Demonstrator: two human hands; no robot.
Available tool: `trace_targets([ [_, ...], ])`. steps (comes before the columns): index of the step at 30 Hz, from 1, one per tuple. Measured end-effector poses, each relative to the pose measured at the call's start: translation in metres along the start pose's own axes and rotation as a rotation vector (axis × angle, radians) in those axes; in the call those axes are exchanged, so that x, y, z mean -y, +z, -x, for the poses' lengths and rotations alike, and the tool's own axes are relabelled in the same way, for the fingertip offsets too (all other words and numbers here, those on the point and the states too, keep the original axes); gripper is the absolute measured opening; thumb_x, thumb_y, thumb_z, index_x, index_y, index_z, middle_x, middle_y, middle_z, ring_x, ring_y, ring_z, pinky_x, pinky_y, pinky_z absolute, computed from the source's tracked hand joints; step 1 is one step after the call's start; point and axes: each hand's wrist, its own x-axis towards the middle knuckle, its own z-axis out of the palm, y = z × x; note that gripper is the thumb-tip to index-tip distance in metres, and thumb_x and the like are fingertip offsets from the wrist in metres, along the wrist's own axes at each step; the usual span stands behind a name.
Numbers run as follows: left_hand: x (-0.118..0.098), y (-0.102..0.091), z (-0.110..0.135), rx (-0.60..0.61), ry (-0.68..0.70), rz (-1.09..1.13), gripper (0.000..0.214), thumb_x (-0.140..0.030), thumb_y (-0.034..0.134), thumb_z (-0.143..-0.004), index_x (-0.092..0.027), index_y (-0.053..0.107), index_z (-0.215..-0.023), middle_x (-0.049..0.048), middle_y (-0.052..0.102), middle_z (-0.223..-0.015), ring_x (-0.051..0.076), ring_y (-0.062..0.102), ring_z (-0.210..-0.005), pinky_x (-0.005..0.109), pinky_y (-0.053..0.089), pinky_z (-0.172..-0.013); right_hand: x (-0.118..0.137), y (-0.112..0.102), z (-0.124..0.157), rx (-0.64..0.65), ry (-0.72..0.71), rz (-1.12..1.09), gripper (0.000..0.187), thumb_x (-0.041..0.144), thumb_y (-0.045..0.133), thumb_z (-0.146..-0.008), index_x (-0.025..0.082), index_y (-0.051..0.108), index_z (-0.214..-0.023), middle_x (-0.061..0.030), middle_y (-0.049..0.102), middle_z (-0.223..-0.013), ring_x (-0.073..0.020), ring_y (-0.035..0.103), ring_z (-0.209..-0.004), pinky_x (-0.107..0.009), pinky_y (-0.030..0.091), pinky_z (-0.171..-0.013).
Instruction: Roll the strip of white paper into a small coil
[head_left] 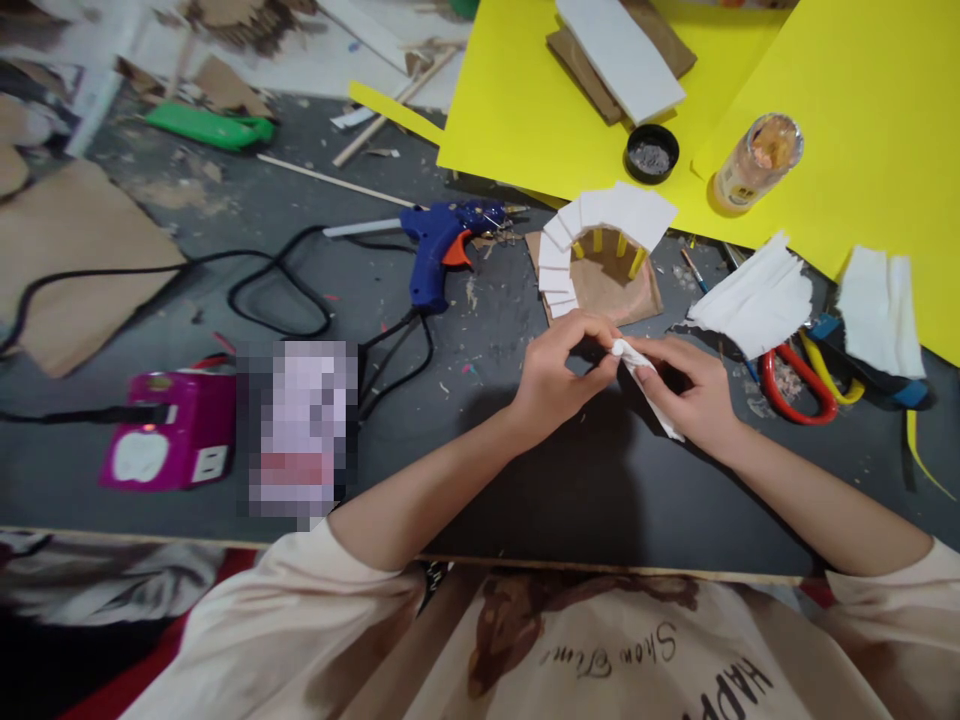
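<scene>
A white paper strip is pinched between the fingertips of both hands, the left hand and right hand, above the dark desk, just in front of a small paper staircase model near a blue glue gun.

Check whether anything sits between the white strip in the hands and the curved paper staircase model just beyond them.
Nothing visible does. Left hand and right hand pinch the white strip together, just in front of the staircase model. Only bare dark table lies between them. The glue gun rests off to the left.
</scene>
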Motion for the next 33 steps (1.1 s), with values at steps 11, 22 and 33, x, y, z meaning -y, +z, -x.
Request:
trace_targets([
  [11, -0.0025, 0.0015, -0.0005, 0.048, -0.052, 0.097, 0.007, -0.017, 0.065, -0.079, -0.018, 0.059, -0.075, 0.0017, 0.064, -0.083, 0.010, 0.061, -0.073, 0.020, 0.051, -0.064, -0.0023, 0.0006, 0.0002, -0.051, 0.004, 0.000, 0.021, 0.021, 0.055, -0.088, 0.022, 0.073, -0.100, -0.0010, 0.067, -0.070, -0.0119, 0.056, -0.060, -0.025, 0.044, -0.058],
  [22, -0.0009, 0.0018, -0.0029, 0.068, -0.192, 0.157, 0.015, -0.019, 0.068, -0.076, -0.019, 0.065, -0.090, 0.0003, 0.066, -0.082, 0.009, 0.062, -0.069, 0.021, 0.052, -0.068, -0.0031, 0.0012, -0.0004, -0.028, 0.032, -0.043, 0.020, 0.023, 0.054, -0.089, 0.021, 0.070, -0.101, -0.0041, 0.075, -0.090, -0.0147, 0.066, -0.075, -0.028, 0.051, -0.068],
  [33, -0.0022, 0.0037, 0.0019, 0.139, -0.154, 0.175, 0.009, -0.018, 0.063, -0.078, -0.018, 0.054, -0.079, 0.0020, 0.067, -0.085, 0.010, 0.063, -0.076, 0.021, 0.052, -0.073, -0.0054, 0.0038, -0.0001, -0.084, 0.146, -0.183, 0.012, 0.026, 0.062, -0.083, 0.021, 0.052, -0.090, 0.0023, 0.064, -0.078, -0.0117, 0.067, -0.070, -0.022, 0.047, -0.060],
])
